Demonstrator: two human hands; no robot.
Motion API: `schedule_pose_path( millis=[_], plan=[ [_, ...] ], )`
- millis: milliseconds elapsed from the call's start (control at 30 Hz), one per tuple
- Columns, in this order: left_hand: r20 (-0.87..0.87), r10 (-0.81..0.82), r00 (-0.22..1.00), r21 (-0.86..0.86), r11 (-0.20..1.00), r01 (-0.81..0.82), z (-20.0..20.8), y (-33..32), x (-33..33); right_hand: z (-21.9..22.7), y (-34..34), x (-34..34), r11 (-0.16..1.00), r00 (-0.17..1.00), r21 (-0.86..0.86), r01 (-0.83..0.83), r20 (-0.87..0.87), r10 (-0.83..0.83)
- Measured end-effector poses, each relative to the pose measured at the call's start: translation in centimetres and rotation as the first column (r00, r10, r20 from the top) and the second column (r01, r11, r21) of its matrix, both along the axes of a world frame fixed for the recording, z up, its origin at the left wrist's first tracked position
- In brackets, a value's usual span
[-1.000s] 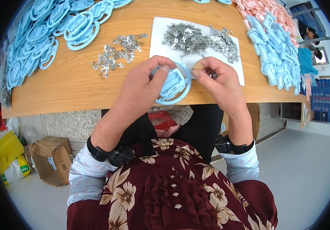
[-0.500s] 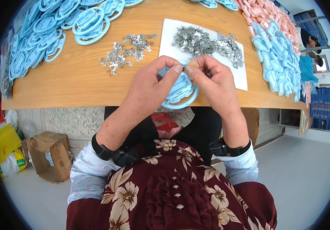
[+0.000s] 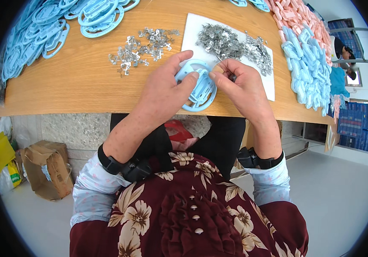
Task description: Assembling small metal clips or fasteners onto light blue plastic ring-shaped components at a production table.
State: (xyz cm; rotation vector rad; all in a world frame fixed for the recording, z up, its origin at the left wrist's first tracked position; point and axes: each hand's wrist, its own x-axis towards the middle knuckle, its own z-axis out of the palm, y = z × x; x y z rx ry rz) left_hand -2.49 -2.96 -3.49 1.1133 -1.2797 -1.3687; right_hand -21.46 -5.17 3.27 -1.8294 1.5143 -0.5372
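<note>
View from the head camera, looking down on a wooden table (image 3: 85, 85) at its near edge. The left hand (image 3: 164, 92) grips a light blue plastic ring (image 3: 199, 88), thumb over its far rim and fingers curled across its left side. The ring is round, with a flat rectangular tab bridging its middle and a paler, ribbed panel on that tab; it lies low over the table's near edge, tilted slightly, just near of a white sheet (image 3: 192, 36). The right hand (image 3: 239, 88) meets the left over the ring's far right rim, its fingertips pinched shut on a small metal clip (image 3: 232, 77), most of which is hidden by the fingers. The two hands touch at the fingertips.

On the white sheet, far of the hands, lies a heap of small grey metal clips (image 3: 233, 45). A looser scatter of the same clips (image 3: 143, 47) lies on the bare wood to the left of the sheet. At far left, a pile of matching blue rings (image 3: 43, 30). At far right, a pile of blue plastic parts (image 3: 308, 60), with pink plastic parts (image 3: 293, 15) beyond it.
</note>
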Motion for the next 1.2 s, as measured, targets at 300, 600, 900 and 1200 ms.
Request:
schedule_pose_path(
  millis=[300, 600, 900, 1200],
  plan=[
    [0.042, -0.071, 0.997, 0.05, 0.996, 0.068, -0.3, -0.4, 0.4, 0.9, 0.3, 2.3, 0.971, 0.908, -0.212, -0.115, -0.418, 0.017],
    [0.111, -0.07, 0.991, 0.043, 0.997, 0.066, -0.1, -0.5, 0.4, -2.1, 3.6, 2.1, 0.784, 0.884, -0.527, -0.327, -0.464, 0.057],
    [0.027, -0.061, 0.998, 0.054, 0.997, 0.06, -1.0, -0.7, 0.3, 0.2, 3.7, 0.8, 0.96, 0.878, -0.267, -0.089, -0.476, -0.051],
    [0.06, -0.075, 0.995, 0.062, 0.995, 0.072, -0.4, -0.7, 0.4, -0.4, 3.7, 0.7, 0.884, 0.786, -0.388, -0.262, -0.617, -0.038]
  ],
)
